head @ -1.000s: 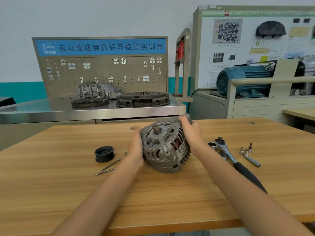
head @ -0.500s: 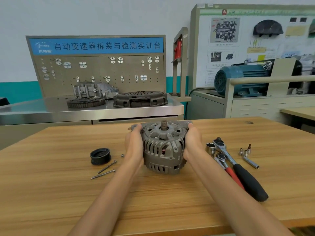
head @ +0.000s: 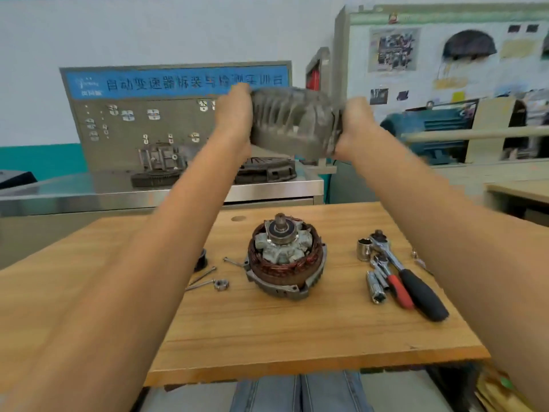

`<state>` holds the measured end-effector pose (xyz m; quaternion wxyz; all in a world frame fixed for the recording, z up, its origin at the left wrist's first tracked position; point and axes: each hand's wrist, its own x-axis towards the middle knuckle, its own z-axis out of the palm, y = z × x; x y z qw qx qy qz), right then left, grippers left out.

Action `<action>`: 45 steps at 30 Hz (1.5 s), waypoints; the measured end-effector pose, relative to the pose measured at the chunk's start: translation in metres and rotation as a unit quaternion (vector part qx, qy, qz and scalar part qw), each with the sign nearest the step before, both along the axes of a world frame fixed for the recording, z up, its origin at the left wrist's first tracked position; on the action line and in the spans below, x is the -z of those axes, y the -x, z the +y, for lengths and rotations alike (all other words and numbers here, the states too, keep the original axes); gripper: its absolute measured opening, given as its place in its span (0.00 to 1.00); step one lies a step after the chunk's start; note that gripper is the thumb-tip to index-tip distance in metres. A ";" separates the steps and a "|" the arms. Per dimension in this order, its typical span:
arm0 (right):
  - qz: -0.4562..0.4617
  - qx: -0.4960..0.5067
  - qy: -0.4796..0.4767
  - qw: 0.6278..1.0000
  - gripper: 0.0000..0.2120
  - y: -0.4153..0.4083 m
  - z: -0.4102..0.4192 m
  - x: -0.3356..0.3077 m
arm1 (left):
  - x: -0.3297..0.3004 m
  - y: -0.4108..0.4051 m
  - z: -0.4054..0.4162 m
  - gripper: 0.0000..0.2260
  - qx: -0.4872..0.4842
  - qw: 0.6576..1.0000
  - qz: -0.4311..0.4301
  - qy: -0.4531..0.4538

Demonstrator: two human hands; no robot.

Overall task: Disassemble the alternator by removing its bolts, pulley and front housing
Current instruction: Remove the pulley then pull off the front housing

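The grey ribbed front housing (head: 292, 123) is up in the air, well above the table, blurred by motion. My left hand (head: 236, 114) grips its left side and my right hand (head: 355, 126) grips its right side. Below on the wooden table (head: 267, 337) stands the rest of the alternator (head: 286, 257), with copper windings, rotor claws and the threaded shaft exposed. Long bolts (head: 202, 276) and a nut (head: 221, 284) lie left of it. The black pulley (head: 201, 260) peeks out from behind my left forearm.
Right of the alternator lie a socket (head: 364, 248), ratchet wrenches with black (head: 421, 292) and red (head: 399, 291) handles, and an extension socket (head: 375, 288). A steel bench (head: 148, 194) with gearbox parts stands behind the table. A blue motor (head: 424, 126) sits at the back right.
Both hands have lifted the front housing straight up off the alternator. The stator and rotor stay on the table, now uncovered.
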<state>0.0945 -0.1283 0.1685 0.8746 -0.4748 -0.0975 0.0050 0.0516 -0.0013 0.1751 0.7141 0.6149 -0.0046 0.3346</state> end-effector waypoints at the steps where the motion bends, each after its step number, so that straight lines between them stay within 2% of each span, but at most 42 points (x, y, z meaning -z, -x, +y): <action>1: 0.023 0.001 0.021 1.000 0.23 -0.013 0.002 0.020 | 0.020 -0.011 0.004 0.10 0.021 0.999 0.040 0.006; 3: 0.058 0.013 0.043 0.997 0.22 -0.024 0.005 0.053 | 0.054 -0.026 0.011 0.13 0.016 0.996 0.088 0.024; 7: 0.077 0.026 0.060 0.995 0.21 -0.033 0.009 0.076 | 0.071 -0.042 0.019 0.16 -0.006 0.992 0.115 0.050; 11: 0.073 0.020 0.081 0.994 0.21 -0.038 0.014 0.083 | 0.080 -0.046 0.025 0.12 0.013 0.990 0.131 0.051; 13: 0.084 0.022 0.079 0.993 0.22 -0.035 0.015 0.084 | 0.082 -0.044 0.028 0.09 0.040 0.994 0.098 0.043; 14: 0.086 0.019 0.083 0.993 0.22 -0.036 0.015 0.085 | 0.085 -0.044 0.031 0.13 0.061 0.995 0.064 0.042; 16: 0.076 0.006 0.094 0.993 0.21 -0.040 0.014 0.085 | 0.088 -0.043 0.036 0.32 0.096 0.995 -0.002 0.038; 18: 0.061 -0.019 0.077 0.995 0.21 -0.042 0.008 0.081 | 0.090 -0.042 0.039 0.38 0.094 0.993 -0.031 -0.066; 20: 0.063 -0.048 0.045 0.996 0.21 -0.046 0.003 0.076 | 0.097 -0.043 0.040 0.33 0.087 0.970 -0.019 -0.227; 22: 0.071 -0.069 0.042 0.994 0.22 -0.051 -0.002 0.071 | 0.105 -0.045 0.043 0.29 0.101 0.953 0.003 -0.285; 26: 0.129 -0.120 0.052 0.983 0.20 -0.064 -0.009 0.067 | 0.121 -0.055 0.045 0.34 0.070 0.940 -0.014 -0.334; 28: 0.152 -0.113 0.055 0.980 0.23 -0.078 -0.009 0.064 | 0.123 -0.065 0.047 0.35 0.032 0.933 -0.014 -0.357; 30: 0.159 -0.120 0.086 0.976 0.29 -0.089 -0.003 0.064 | 0.123 -0.078 0.051 0.29 -0.016 0.933 -0.009 -0.361; 33: 0.118 -0.129 0.199 0.964 0.23 -0.097 0.010 0.065 | 0.119 -0.102 0.058 0.22 -0.073 0.948 -0.010 -0.309; 35: 0.064 -0.092 0.271 0.956 0.20 -0.104 0.021 0.070 | 0.120 -0.119 0.060 0.17 -0.132 0.961 0.025 -0.244; 37: 0.007 -0.059 0.349 0.935 0.18 -0.114 0.033 0.079 | 0.125 -0.138 0.069 0.21 -0.195 0.958 0.097 -0.187; 41: -0.050 -0.027 0.492 0.869 0.16 -0.138 0.041 0.108 | 0.148 -0.165 0.095 0.26 -0.168 0.944 0.277 -0.058; 42: -0.051 -0.020 0.515 0.855 0.16 -0.143 0.041 0.115 | 0.155 -0.169 0.100 0.27 -0.167 0.935 0.306 -0.058; 45: -0.016 -0.071 0.566 0.821 0.13 -0.146 0.048 0.136 | 0.169 -0.175 0.108 0.28 -0.157 0.909 0.355 -0.151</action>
